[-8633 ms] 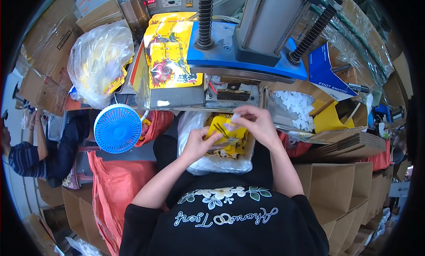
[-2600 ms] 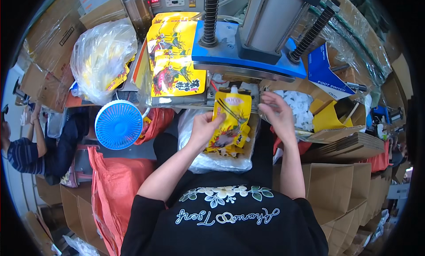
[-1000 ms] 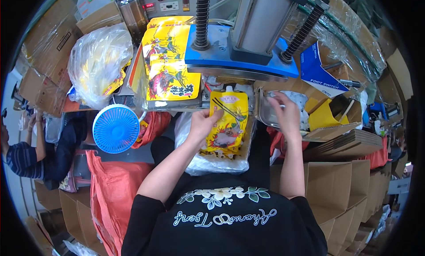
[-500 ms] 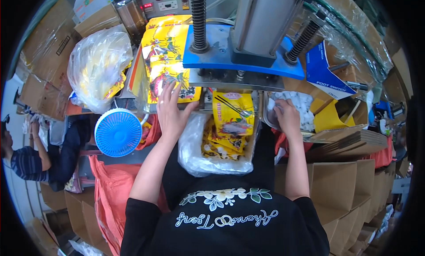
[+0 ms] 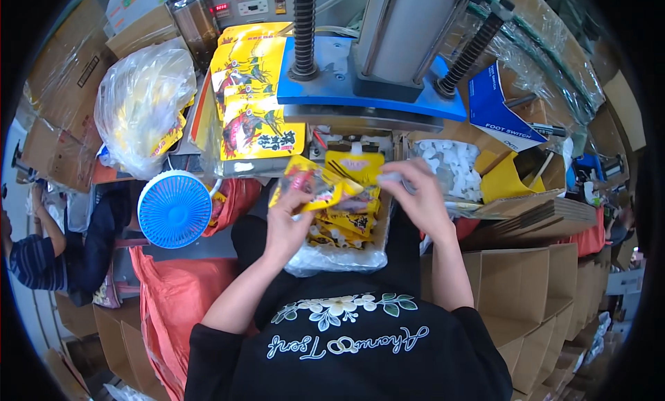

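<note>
The left hand (image 5: 287, 217) is closing its grip on a yellow pouch (image 5: 313, 186), fingers wrapped under it and thumb pressing the crinkled top, so the pouch is sitting tilted just in front of the press. The right hand (image 5: 415, 196) is pinching something small and pale at its fingertips, beside an upright yellow pouch with a spout (image 5: 355, 167); what exactly it is pinching is too small to tell. Both hands are working over an open bag of yellow pouches (image 5: 343, 228) lying in the person's lap. Beyond them, a press with a blue plate (image 5: 367, 89) is standing on the tabletop, a stack of yellow packets (image 5: 253, 117) to its left and a tray of white caps (image 5: 443, 169) to its right. To handle this well, the person is probably best keeping the pouch flat and steady in the left hand, spout clear of the fingers, while the right hand is lining up its piece squarely.
</note>
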Tool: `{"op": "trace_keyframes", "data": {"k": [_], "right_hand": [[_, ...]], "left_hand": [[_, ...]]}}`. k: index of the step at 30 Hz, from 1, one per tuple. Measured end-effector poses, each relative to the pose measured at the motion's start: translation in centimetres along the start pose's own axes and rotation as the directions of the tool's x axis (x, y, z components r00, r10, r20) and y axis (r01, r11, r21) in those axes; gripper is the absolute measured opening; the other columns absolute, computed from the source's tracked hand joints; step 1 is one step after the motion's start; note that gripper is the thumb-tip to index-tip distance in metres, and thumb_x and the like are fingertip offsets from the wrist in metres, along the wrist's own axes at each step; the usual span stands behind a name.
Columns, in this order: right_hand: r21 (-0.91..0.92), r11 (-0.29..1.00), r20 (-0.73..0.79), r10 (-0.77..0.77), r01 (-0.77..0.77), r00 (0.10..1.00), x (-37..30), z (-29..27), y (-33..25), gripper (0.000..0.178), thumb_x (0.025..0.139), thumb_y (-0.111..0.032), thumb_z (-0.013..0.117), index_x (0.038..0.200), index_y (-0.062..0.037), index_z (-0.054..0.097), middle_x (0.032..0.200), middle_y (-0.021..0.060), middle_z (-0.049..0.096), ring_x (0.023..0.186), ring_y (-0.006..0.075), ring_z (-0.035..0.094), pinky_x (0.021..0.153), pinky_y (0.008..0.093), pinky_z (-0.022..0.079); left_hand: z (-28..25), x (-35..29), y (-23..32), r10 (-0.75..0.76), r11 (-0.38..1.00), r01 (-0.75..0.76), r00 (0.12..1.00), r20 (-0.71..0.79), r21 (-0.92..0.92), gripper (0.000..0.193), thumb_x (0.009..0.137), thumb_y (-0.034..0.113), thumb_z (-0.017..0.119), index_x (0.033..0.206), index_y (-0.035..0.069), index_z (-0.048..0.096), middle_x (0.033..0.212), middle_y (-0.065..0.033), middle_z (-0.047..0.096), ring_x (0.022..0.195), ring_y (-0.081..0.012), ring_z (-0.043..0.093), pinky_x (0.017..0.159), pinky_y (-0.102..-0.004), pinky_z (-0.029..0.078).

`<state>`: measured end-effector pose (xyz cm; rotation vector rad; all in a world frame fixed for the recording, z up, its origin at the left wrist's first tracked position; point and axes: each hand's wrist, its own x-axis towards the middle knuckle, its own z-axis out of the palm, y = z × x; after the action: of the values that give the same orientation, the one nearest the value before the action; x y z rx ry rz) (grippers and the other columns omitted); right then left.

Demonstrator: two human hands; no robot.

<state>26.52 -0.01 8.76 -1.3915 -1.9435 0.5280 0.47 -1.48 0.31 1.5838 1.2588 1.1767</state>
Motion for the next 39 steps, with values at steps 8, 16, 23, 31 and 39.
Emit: {"op": "trace_keyframes", "data": {"k": [8,16,23,31,39], "right_hand": [[0.403,0.879,0.366,0.101,-0.255,0.925,0.2,2.5,0.6,0.025,0.085,-0.014,0.07,0.106,-0.0003,0.067,0.103,0.0077,0.066,0.097,0.0173,0.061,0.084,0.0292,0.047],[-0.165,0.96,-0.228,0.187,-0.227,0.956,0.5,-1.1,6.1,0.032,0.09,-0.019,0.065,0.118,-0.0035,0.063,0.112,0.013,0.067,0.098,0.0277,0.065,0.086,0.0341,0.05],[-0.523,0.838,-0.158,0.08,-0.152,0.984,-1.4,-0.2,8.4,0.037,0.078,-0.007,0.067,0.115,-0.0064,0.065,0.103,0.0114,0.061,0.103,0.0326,0.052,0.089,0.0404,0.044],[-0.372,0.927,-0.081,0.018,-0.047,0.997,-1.9,-0.5,8.5,0.034,0.082,-0.003,0.064,0.116,-0.0016,0.063,0.106,0.0144,0.059,0.103,0.0365,0.055,0.085,0.0425,0.047],[-0.018,0.984,-0.216,0.169,-0.177,0.962,-1.6,-1.7,7.5,0.023,0.093,-0.009,0.058,0.115,-0.0025,0.064,0.097,0.0122,0.062,0.08,0.0217,0.058,0.072,0.0304,0.047]], "left_hand": [[1.9,-1.1,-1.1,-0.098,0.988,0.118,0.976,0.192,-0.096,0.02,0.088,0.015,0.069,0.093,-0.005,0.069,0.078,-0.0046,0.065,0.075,-0.0093,0.06,0.066,-0.0243,0.047],[5.3,4.8,1.3,-0.435,0.733,0.44,0.89,0.139,-0.52,0.03,0.093,0.021,0.066,0.091,-0.009,0.068,0.076,-0.0037,0.066,0.065,-0.0069,0.057,0.058,-0.0235,0.045],[5.6,6.2,0.5,-0.501,0.582,0.489,0.845,0.187,-0.649,0.028,0.092,0.02,0.067,0.093,-0.009,0.069,0.082,-0.0076,0.069,0.069,-0.01,0.063,0.061,-0.0238,0.048],[-3.2,8.4,-0.6,0.307,0.785,-0.128,0.93,-0.201,0.606,0.044,0.087,0.028,0.07,0.125,0.007,0.061,0.129,-0.0136,0.059,0.125,-0.0301,0.051,0.107,-0.0451,0.034],[-6.0,4.1,-1.5,0.379,0.76,-0.203,0.91,-0.166,0.618,0.012,0.083,0.003,0.067,0.094,0.003,0.071,0.088,-0.0067,0.069,0.089,-0.0208,0.064,0.094,-0.04,0.043]]}}
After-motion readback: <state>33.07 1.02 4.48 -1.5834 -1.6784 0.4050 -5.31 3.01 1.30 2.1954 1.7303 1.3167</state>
